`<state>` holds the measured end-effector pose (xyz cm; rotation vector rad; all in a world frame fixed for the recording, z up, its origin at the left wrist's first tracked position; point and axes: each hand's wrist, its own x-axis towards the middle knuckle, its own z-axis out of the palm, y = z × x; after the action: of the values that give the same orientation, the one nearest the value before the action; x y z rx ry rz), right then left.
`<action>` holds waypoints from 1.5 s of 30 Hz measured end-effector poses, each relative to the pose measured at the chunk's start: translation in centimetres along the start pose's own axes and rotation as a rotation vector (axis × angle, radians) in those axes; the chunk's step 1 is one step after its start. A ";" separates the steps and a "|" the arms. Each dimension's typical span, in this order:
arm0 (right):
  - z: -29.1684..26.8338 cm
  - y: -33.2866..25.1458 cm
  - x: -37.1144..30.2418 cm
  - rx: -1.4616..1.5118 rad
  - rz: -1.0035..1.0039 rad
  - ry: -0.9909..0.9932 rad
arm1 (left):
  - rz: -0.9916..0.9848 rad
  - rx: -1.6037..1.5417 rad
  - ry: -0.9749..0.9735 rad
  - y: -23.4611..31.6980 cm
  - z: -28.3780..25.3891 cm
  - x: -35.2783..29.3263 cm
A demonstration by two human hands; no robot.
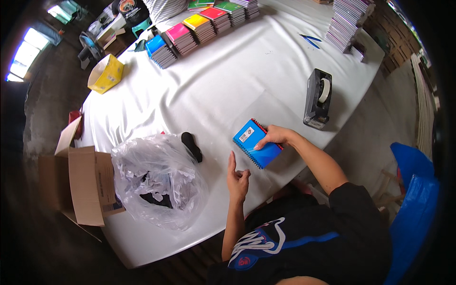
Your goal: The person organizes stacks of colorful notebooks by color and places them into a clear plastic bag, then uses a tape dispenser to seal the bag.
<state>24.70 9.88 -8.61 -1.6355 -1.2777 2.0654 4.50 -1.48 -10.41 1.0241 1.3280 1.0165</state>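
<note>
A: Where was the blue notebook [254, 143]?
B: Frame centre, on the white table [223, 80]; white label sat upper left of the cover. Right hand [273, 135] gripped its right edge.
A: Left hand [237, 179]?
B: Empty, index raised, other fingers loosely curled, beside the clear plastic bag [159, 183].

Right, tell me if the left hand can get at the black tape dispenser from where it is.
Probably not without a long stretch. The left hand hovers near the table's front edge, and the tape dispenser sits far across to the right, with the right hand and the blue notebook lying between them.
</note>
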 end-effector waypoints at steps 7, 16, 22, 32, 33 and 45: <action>-0.6 -0.3 -0.3 -0.172 0.057 0.029 | 0.154 0.202 -0.076 3.7 2.2 1.4; 1.5 1.0 -0.8 -0.478 -0.126 0.298 | 0.319 0.490 -0.191 3.2 5.5 4.3; 1.8 0.3 -1.1 -0.489 -0.111 0.305 | 0.098 0.095 -0.342 3.8 4.6 4.7; 2.8 0.1 -1.5 -0.578 -0.047 0.377 | 0.401 0.974 -0.160 3.5 2.7 4.2; 2.3 0.8 -1.2 -0.561 -0.075 0.385 | 0.355 1.022 -0.161 3.8 2.8 4.3; -4.2 6.0 0.4 -0.809 0.079 0.950 | 0.285 1.098 -0.206 5.6 3.9 4.0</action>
<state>30.24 8.63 -13.30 -2.5031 -1.6814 0.4938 8.45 3.79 -6.02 2.1102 1.5962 0.2783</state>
